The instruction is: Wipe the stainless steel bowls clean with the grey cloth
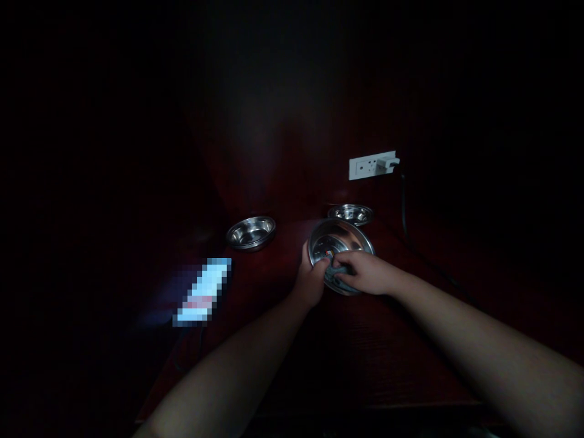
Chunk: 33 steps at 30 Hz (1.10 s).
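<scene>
- Nearest bowl (342, 235): shiny metal, smooth, mirror-like inside.
- Left bowl (250, 233) and far bowl (350, 213): the same glossy metal.
- Rag (336, 277): matt, looks like cloth.
- Wall socket (360, 169): smooth, plastic-looking.
- Tabletop (365, 365): wood-like, faintly grained, dull sheen.

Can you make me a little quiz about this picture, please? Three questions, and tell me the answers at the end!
1. True or false: the left hand holds the round, shiny silver metal bowl by its side.

2. What is pushed into the white, rectangular wall socket?
A) A red spoon
B) A white plug
C) Nothing

3. Fill in the missing word: the right hand is ______ the bowl, at a crumpled, grey-green thing that might be a cloth. (inside / under)

Key: 1. True; 2. B; 3. inside
</scene>
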Tool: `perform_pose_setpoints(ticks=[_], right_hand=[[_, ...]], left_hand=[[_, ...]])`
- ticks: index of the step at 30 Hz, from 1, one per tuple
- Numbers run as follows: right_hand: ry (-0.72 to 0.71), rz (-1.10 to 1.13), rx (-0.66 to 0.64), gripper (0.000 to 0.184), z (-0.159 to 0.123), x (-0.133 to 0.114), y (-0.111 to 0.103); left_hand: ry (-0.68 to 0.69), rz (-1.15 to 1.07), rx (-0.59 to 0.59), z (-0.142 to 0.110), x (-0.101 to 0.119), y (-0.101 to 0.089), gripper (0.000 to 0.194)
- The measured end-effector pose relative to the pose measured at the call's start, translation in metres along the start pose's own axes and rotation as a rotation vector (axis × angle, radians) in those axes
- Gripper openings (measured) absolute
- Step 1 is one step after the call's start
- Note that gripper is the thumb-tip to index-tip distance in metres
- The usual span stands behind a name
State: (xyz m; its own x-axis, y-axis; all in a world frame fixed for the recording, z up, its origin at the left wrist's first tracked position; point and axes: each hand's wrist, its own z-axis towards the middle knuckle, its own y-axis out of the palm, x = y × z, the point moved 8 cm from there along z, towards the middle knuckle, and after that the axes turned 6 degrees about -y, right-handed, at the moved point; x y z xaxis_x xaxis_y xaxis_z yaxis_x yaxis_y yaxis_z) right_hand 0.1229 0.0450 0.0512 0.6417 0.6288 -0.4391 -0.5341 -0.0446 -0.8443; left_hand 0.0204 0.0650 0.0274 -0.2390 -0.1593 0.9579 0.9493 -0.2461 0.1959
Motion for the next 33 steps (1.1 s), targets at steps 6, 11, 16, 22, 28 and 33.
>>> perform_pose_setpoints(ticks=[6, 11, 16, 22, 28, 33], right_hand=[[0.002, -0.006, 0.001, 0.012, 0.0007, -0.0010, -0.0009], [0.001, 0.007, 0.007, 0.014, 0.0005, -0.0003, -0.0007], [-0.001, 0.014, 0.001, 0.013, 0.0006, 0.0006, 0.0000], [-0.003, 0.003, -0.006, 0.011, 0.0005, -0.0009, 0.0000], [0.005, 0.002, -0.010, 0.013, 0.0003, 0.0001, 0.0007], [0.000, 0.012, -0.009, 0.013, 0.0009, -0.0006, -0.0003]], left_hand=[[-0.018, -0.009, 0.008, -0.0005, 0.0006, -0.0011, 0.050], [-0.017, 0.007, 0.011, -0.0010, 0.0023, -0.0005, 0.049], [-0.017, -0.012, 0.009, -0.0008, 0.0020, 0.0000, 0.048], [-0.022, -0.002, 0.004, -0.0010, 0.0019, 0.0004, 0.047], [-0.017, 0.001, 0.008, -0.0012, 0.0034, 0.0006, 0.048], [-0.015, -0.018, 0.005, -0.0002, 0.0013, -0.0001, 0.047]])
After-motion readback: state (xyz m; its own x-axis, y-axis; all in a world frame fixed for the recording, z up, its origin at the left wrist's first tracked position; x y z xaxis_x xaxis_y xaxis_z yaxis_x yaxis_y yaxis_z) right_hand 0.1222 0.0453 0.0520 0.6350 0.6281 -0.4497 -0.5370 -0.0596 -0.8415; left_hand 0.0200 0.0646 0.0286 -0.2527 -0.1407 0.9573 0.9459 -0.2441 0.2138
